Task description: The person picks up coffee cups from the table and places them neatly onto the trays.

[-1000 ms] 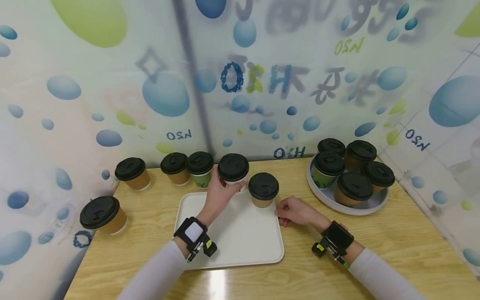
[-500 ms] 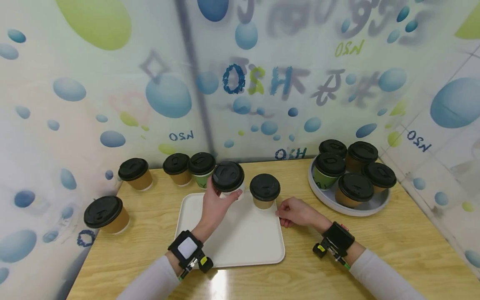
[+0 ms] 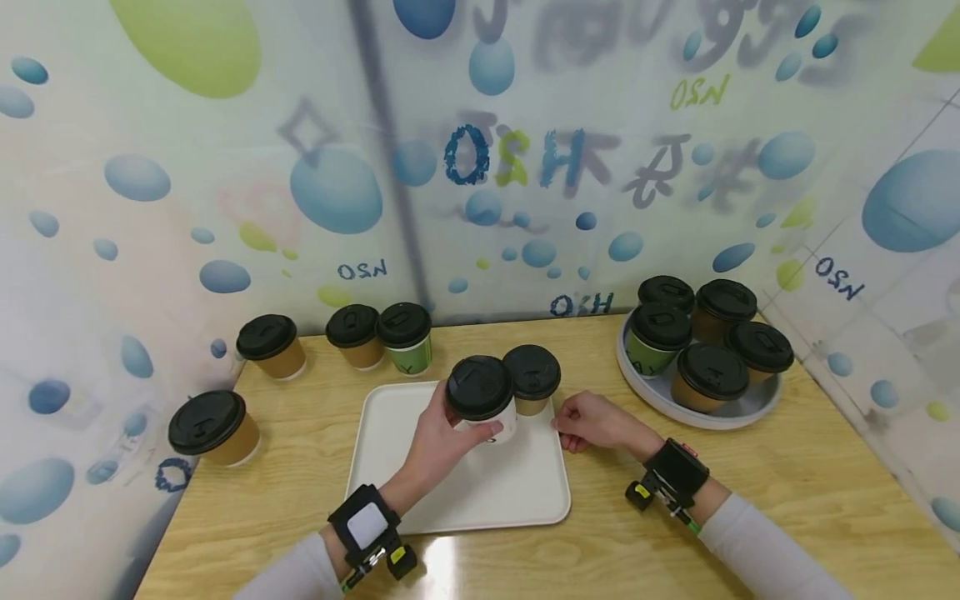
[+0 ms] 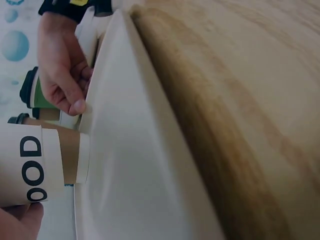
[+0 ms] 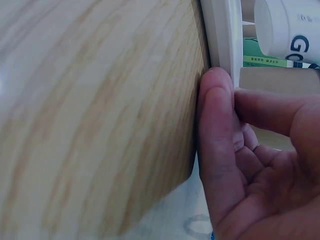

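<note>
My left hand (image 3: 435, 446) holds a white paper cup with a black lid (image 3: 480, 387) over the white tray (image 3: 480, 500). Dark letters show on the white cup (image 4: 25, 165) in the left wrist view, its base raised off the tray. A brown lidded paper cup (image 3: 532, 371) stands at the tray's back right corner, partly behind the white one. At the tray's right edge is my right hand (image 3: 600, 425). In the right wrist view, its thumb and forefinger pinch the tray's rim (image 5: 222, 40).
A round grey tray (image 3: 675, 412) at the right carries several lidded cups. Back left stand a green cup (image 3: 411, 354) and a brown cup (image 3: 365, 354) side by side. Two more brown cups, one farther back (image 3: 281, 360) and one nearer (image 3: 234, 442), stand far left. A patterned wall rises behind.
My left hand has brought the white cup from behind the tray's back edge forward and rightward, beside the brown cup. My right hand has stayed at the tray's edge.
</note>
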